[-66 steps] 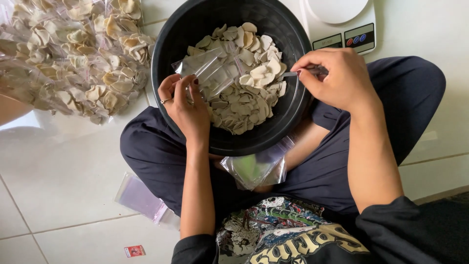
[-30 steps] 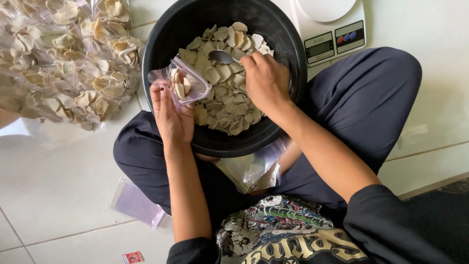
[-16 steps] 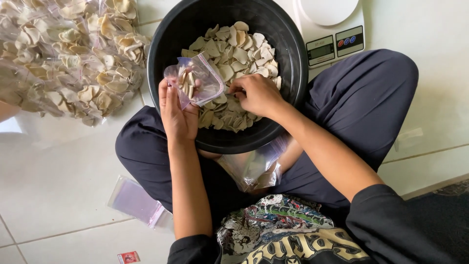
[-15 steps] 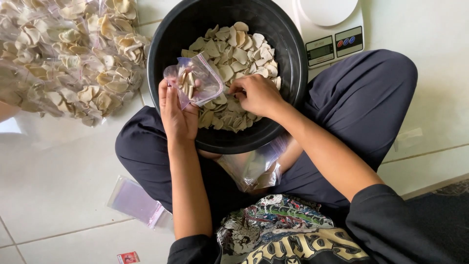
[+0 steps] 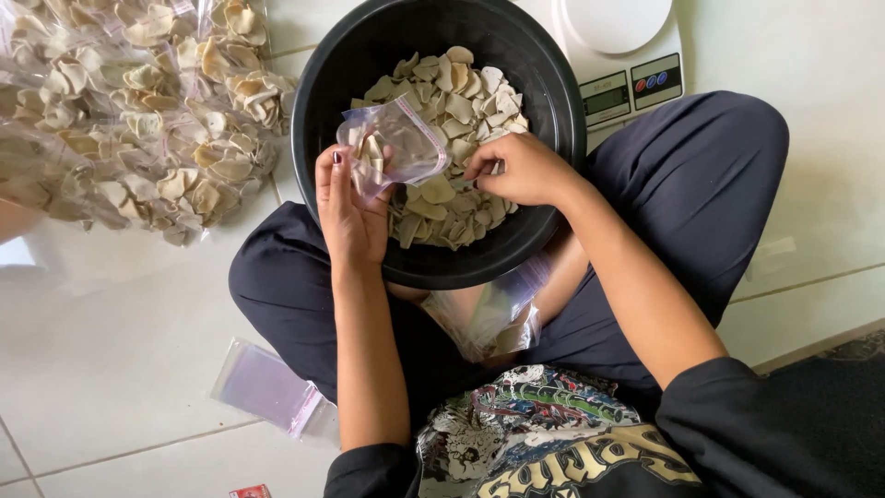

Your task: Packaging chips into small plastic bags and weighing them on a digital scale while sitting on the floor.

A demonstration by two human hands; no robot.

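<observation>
The left hand [image 5: 352,207] pinches a small clear zip bag [image 5: 392,143], partly filled with pale chips, just inside the near left rim of the black bowl [image 5: 324,74]. The right hand [image 5: 521,169] is curled over the chips [image 5: 456,92] in the bowl; what it grips I cannot tell. Filled bags [image 5: 138,101] crowd the bowl's left edge, a white scale [image 5: 627,55] touches its far right; bare floor tiles [image 5: 101,323] lie to the left

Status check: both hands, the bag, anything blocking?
Left hand grips small clear bag, partly filled with pale chips. Right hand down in black basin, fingers among the chips. Nothing between hands and bag.
</observation>
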